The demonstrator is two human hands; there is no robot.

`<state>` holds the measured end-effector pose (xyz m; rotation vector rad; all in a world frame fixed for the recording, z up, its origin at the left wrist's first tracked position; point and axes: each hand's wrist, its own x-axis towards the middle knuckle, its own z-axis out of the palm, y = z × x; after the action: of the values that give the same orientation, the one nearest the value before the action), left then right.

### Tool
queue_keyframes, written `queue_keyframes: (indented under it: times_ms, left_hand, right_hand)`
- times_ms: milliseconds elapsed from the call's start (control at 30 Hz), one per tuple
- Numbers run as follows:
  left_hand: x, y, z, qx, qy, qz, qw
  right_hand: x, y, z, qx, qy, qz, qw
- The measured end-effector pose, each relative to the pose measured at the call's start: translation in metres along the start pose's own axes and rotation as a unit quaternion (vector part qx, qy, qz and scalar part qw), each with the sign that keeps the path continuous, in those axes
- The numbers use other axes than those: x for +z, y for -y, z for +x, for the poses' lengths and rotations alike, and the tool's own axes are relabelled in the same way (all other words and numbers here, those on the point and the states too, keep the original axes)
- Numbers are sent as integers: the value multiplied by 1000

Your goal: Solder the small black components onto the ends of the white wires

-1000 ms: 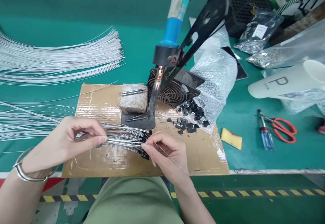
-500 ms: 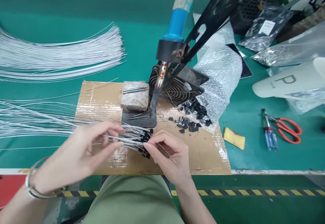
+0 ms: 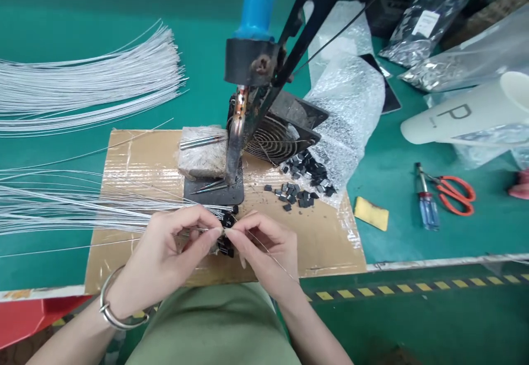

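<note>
My left hand and my right hand meet fingertip to fingertip over a cardboard sheet. Both pinch at the ends of thin silver wires that fan in from the left. Those wire ends carry small black parts, bunched just behind my fingertips. A thin wire also trails back over my right hand. Just behind stands a blue-handled soldering iron in a black stand, tip down beside a grey block.
More black parts lie loose by bubble wrap and a black fan. A second wire bundle lies at the back left. On the right are a yellow sponge, a screwdriver, orange scissors, a white cup.
My left hand slid right along the wires until its fingertips met my right hand's. The view shifted, so the bench sits further left and lower.
</note>
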<state>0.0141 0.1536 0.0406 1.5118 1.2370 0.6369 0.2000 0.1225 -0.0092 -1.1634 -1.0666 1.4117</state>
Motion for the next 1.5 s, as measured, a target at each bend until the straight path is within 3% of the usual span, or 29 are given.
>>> queue_keyframes:
  times_ms: [400,600,867,1067,1367,1500]
  left_hand:
    - [5,-2,1,-54,-37,-22,998]
    - [6,-3,-6,-82,-73,-56,992]
    - [5,3,-4,-44,-67,-33,996]
    - [9,-4,-6,-74,-104,-38,991]
    - [6,0,-5,-63,-67,-21,996]
    - [9,3,-6,-70,-72,-31,994]
  right_hand:
    - [-3,3,2,17,-9,47,999]
    - [-4,7,0,11,-29,-7,999]
    - [2,4,-1,-38,-14,-27,999]
    - [1,5,-2,-35,-12,0,999]
    - [0,4,-3,-37,-11,1,999]
    - [2,5,-1,-1,-17,40,999]
